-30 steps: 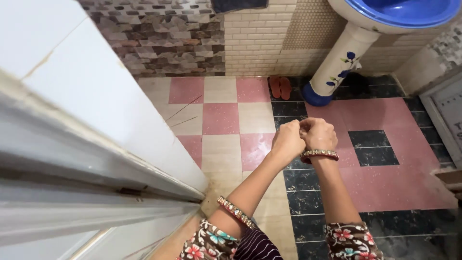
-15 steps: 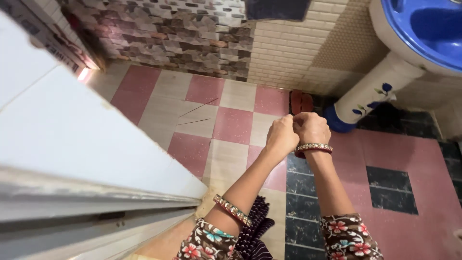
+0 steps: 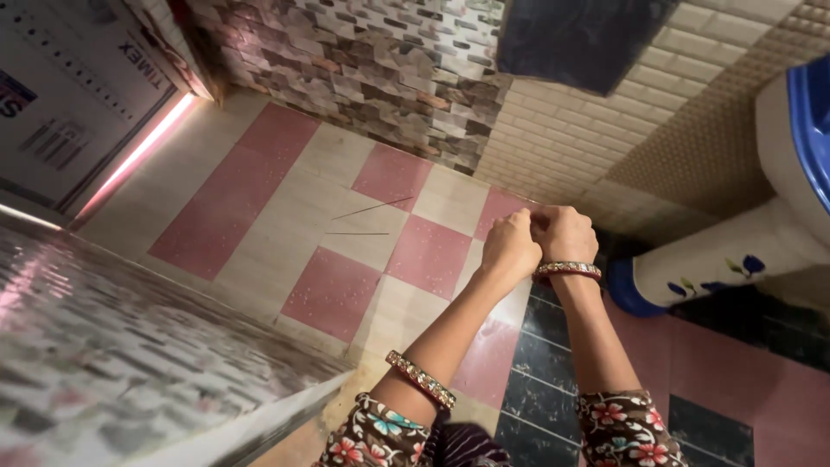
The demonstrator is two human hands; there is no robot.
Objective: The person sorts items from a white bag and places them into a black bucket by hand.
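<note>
Both fists, left hand (image 3: 510,246) and right hand (image 3: 564,232), press together, fingers curled; anything held stays hidden. A bangle (image 3: 567,271) circles the right wrist above the checkered floor (image 3: 333,294), possibly slippery underfoot.

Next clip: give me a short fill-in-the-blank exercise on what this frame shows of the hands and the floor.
1. The left hand and right hand are held ____ in front of the person.
2. The bangle on the right arm sits at the ____.
3. The pedestal of the white basin has a ____ base.
4. Two thin sticks lie on the ____.

Missing words: together; wrist; blue; floor
</note>
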